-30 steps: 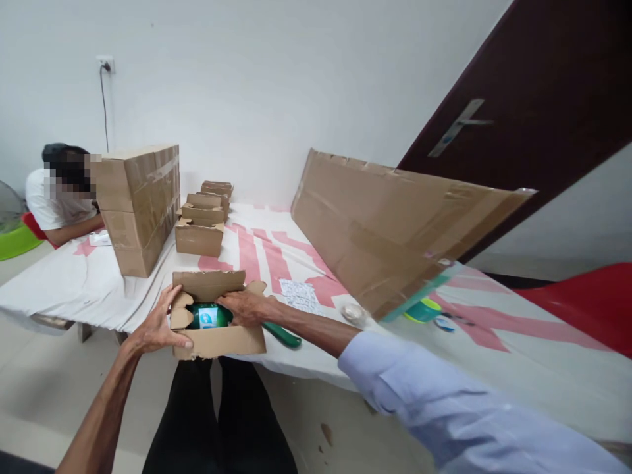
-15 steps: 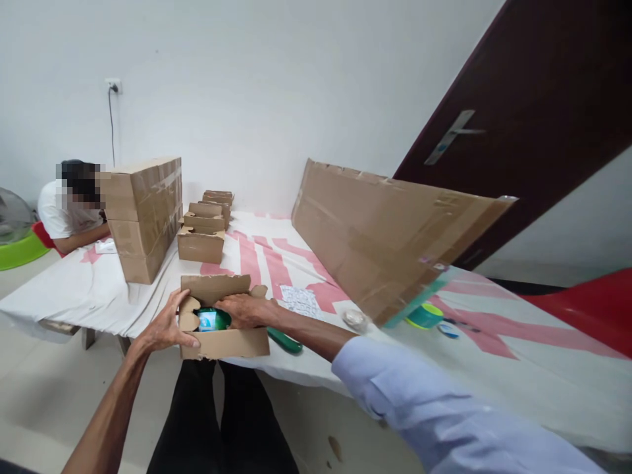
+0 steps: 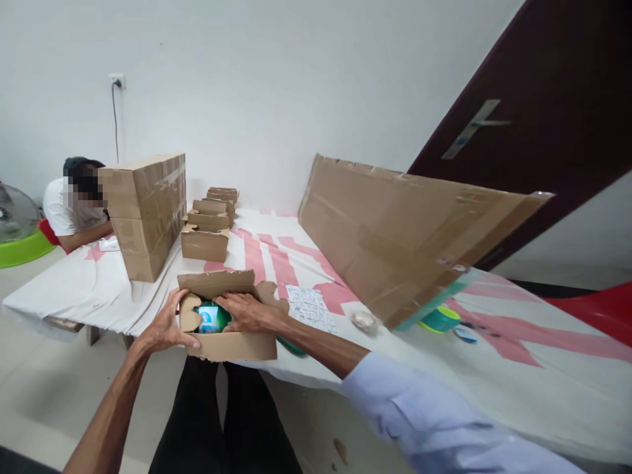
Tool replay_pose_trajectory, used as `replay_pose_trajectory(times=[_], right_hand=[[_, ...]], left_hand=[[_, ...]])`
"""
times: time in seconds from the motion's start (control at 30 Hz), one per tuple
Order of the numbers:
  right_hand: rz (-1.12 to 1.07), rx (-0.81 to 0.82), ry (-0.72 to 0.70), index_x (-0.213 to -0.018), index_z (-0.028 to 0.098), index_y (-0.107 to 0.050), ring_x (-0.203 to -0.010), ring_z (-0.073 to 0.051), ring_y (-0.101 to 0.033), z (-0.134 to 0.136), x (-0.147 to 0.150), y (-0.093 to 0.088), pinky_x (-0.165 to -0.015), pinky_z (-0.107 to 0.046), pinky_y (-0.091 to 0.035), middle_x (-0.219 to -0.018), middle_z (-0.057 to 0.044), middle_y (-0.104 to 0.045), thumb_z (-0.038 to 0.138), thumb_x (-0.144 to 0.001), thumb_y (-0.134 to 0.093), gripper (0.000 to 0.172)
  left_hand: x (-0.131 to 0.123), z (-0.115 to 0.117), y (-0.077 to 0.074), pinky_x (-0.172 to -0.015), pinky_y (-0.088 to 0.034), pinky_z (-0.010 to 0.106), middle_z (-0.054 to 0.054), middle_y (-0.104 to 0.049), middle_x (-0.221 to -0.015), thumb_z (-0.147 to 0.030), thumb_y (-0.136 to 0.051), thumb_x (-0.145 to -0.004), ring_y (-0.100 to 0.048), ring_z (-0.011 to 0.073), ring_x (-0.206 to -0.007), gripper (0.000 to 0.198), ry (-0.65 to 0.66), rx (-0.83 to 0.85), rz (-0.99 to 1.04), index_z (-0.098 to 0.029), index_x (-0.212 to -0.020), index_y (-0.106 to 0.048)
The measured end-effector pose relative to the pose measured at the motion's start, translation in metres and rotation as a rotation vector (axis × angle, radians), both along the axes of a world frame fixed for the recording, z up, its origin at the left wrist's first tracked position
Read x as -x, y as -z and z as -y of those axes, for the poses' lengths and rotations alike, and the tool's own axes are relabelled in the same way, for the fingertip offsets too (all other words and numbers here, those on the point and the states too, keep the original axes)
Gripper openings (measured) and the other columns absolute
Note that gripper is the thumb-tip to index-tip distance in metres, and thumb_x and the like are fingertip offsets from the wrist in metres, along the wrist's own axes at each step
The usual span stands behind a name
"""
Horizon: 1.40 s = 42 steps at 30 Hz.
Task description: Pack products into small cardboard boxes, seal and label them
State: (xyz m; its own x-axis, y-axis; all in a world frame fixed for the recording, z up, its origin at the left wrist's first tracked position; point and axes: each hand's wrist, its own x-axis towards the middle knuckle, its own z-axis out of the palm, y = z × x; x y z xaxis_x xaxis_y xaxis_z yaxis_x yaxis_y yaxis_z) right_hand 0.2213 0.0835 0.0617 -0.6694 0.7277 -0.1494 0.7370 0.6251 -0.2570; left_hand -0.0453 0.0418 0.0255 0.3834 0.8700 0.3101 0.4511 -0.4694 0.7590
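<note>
At the near table edge sits an open cardboard box (image 3: 237, 347), its flaps standing up. My left hand (image 3: 165, 324) grips the box's left end, with the thumb along the front wall and the fingers behind the side flap. Inside lies a green bottle (image 3: 209, 318) with a light-blue and white label, partly hidden by the box and my hand. My right hand (image 3: 249, 313) reaches into the box from the right, its bent fingers on the bottle; the fingertips are partly hidden. A dark green object (image 3: 292, 347) shows on the cloth, mostly behind the box and my right forearm.
Several small open boxes (image 3: 205, 245) line up behind, beside a tall stack of taped cartons (image 3: 148, 220). A large cardboard sheet (image 3: 395, 237) stands at right. Near it are a printed sheet (image 3: 311, 308), a tape roll (image 3: 365, 321) and a green tub (image 3: 440, 318). Another person (image 3: 74, 204) sits at left.
My view has shifted slightly left, so the scene sits further right. The right hand has shifted on the bottle, and the right flap leans further outward. My left hand keeps its hold.
</note>
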Motion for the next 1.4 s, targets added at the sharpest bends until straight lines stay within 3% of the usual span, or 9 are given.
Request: replay_pose_trajectory(times=[0.1,0.4,0.7,0.87,0.97,1.07,1.17,1.27,1.4], right_hand=[[-0.068,-0.064,0.036,-0.159,0.022,-0.048,-0.151,-0.04,-0.044,-0.001,-0.011,-0.009,-0.122,-0.054,-0.037,-0.163,-0.02,-0.047,0.039,-0.082,-0.084,0.086],[-0.516,-0.029,0.036,-0.156,0.024,-0.052,-0.14,-0.035,-0.054,-0.008,-0.045,-0.045,-0.118,-0.054,-0.042,-0.15,-0.015,-0.059,0.043,-0.076,-0.088,0.09],[-1.037,0.271,0.038,-0.148,0.02,-0.058,-0.136,-0.032,-0.059,-0.003,-0.046,-0.041,-0.119,-0.048,-0.044,-0.147,-0.011,-0.064,0.044,-0.071,-0.09,0.086],[-1.119,0.34,-0.015,-0.146,0.021,-0.061,-0.132,-0.031,-0.063,-0.009,-0.045,-0.047,-0.118,-0.048,-0.046,-0.143,-0.01,-0.068,0.044,-0.07,-0.092,0.084],[-1.167,0.377,-0.018,-0.143,0.021,-0.064,-0.13,-0.031,-0.064,-0.011,-0.042,-0.051,-0.117,-0.049,-0.047,-0.141,-0.01,-0.07,0.045,-0.07,-0.093,0.082],[-1.288,0.387,0.02,-0.139,0.022,-0.066,-0.131,-0.033,-0.064,-0.007,-0.032,-0.053,-0.116,-0.05,-0.049,-0.139,-0.01,-0.071,0.049,-0.069,-0.093,0.08],[-1.431,0.405,0.044,-0.138,0.024,-0.067,-0.13,-0.033,-0.065,0.001,-0.018,-0.052,-0.114,-0.05,-0.051,-0.137,-0.009,-0.072,0.056,-0.073,-0.088,0.075],[-1.55,0.391,0.078,-0.141,0.024,-0.064,-0.128,-0.032,-0.066,0.012,-0.006,-0.05,-0.114,-0.05,-0.052,-0.137,-0.009,-0.072,0.063,-0.078,-0.082,0.076],[-1.503,0.19,0.136,-0.156,0.028,-0.047,-0.142,-0.032,-0.056,0.029,-0.001,-0.051,-0.119,-0.05,-0.048,-0.149,-0.008,-0.064,0.074,-0.092,-0.06,0.08]], left_hand=[[-0.003,-0.001,-0.005,-0.115,-0.047,0.061,0.018,-0.04,-0.153,-0.068,-0.098,-0.053,-0.045,0.0421,-0.142,0.124,-0.022,0.001,0.044,-0.023,-0.153,-0.039],[0.005,-0.025,-0.022,-0.115,-0.045,0.058,0.018,-0.048,-0.153,-0.052,-0.101,-0.054,-0.046,0.0399,-0.146,0.116,0.038,0.114,0.121,-0.024,-0.149,-0.04],[0.008,-0.033,-0.023,-0.116,-0.044,0.063,0.019,-0.047,-0.154,-0.055,-0.095,-0.058,-0.047,0.0427,-0.145,0.114,0.011,0.125,-0.042,-0.021,-0.154,-0.043],[0.006,-0.028,-0.053,-0.119,-0.042,0.064,0.019,-0.037,-0.165,-0.062,-0.093,-0.065,-0.038,0.0447,-0.152,0.116,-0.066,-0.08,-0.014,-0.026,-0.161,-0.037],[-0.007,-0.023,-0.08,-0.115,-0.047,0.06,0.019,-0.035,-0.168,-0.06,-0.089,-0.074,-0.039,0.0438,-0.153,0.111,-0.102,-0.102,0.104,-0.029,-0.164,-0.031],[-0.034,-0.015,-0.098,-0.108,-0.055,0.057,0.019,-0.042,-0.165,-0.059,-0.086,-0.078,-0.046,0.0438,-0.148,0.112,-0.03,-0.025,0.299,-0.03,-0.167,-0.023],[-0.064,-0.003,-0.102,-0.105,-0.059,0.056,0.019,-0.043,-0.165,-0.057,-0.089,-0.076,-0.051,0.0438,-0.145,0.122,0.081,0.019,0.434,-0.03,-0.169,-0.014],[-0.083,0.011,-0.099,-0.117,-0.051,0.059,0.019,-0.034,-0.17,-0.054,-0.095,-0.069,-0.045,0.043,-0.15,0.142,0.12,0.002,0.475,-0.029,-0.171,0.0],[-0.089,0.02,-0.099,-0.125,-0.041,0.061,0.02,-0.031,-0.171,-0.059,-0.095,-0.068,-0.039,0.0439,-0.155,0.147,0.084,-0.073,0.428,-0.026,-0.171,0.005]])
